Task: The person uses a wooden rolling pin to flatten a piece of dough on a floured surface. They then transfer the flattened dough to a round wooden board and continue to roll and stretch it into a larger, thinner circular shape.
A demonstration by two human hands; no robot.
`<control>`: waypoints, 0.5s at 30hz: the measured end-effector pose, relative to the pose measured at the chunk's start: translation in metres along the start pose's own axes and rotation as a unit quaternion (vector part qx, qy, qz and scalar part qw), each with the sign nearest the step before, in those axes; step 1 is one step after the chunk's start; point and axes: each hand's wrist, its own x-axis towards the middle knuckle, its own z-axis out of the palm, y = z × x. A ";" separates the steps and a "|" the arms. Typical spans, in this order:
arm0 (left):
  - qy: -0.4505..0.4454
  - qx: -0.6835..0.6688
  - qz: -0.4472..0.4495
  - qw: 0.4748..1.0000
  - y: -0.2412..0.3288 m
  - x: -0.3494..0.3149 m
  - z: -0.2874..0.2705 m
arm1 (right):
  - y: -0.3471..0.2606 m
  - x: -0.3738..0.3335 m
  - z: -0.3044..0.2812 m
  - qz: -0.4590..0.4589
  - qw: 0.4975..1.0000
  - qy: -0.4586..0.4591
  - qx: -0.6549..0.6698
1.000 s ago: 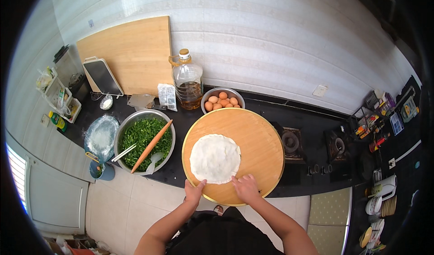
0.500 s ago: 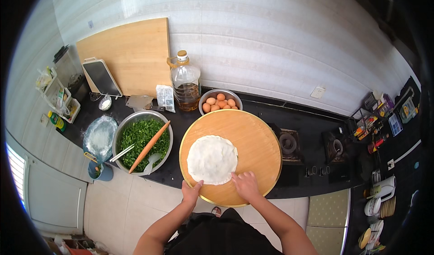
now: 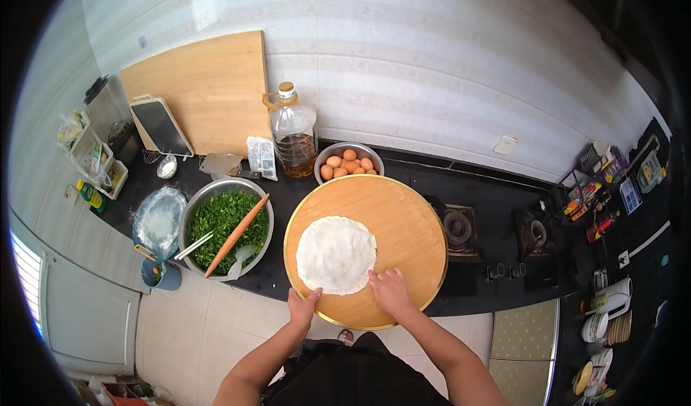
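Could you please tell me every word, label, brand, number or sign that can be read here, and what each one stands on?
None is legible.
White packet by the oil bottle: print too small.
Yellow-and-green bottle: label too small and blurred.
Blue-and-white card at far right: too small.
Dough and round board: no writing that I can make out.

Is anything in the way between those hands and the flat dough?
Nothing visible is. The right hand and left hand are at the near edge of the dough; the rolling pin lies leftward, across the bowl.
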 end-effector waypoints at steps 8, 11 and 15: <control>-0.007 -0.018 -0.040 0.999 0.018 -0.008 0.001 | 0.004 0.002 0.005 0.014 1.000 0.009 -0.005; 0.004 -0.003 -0.047 0.999 0.014 -0.004 0.001 | 0.006 0.008 0.000 0.014 1.000 0.006 -0.006; -0.004 -0.002 -0.040 0.999 0.014 -0.005 0.001 | 0.006 0.009 -0.002 0.041 0.999 0.029 -0.017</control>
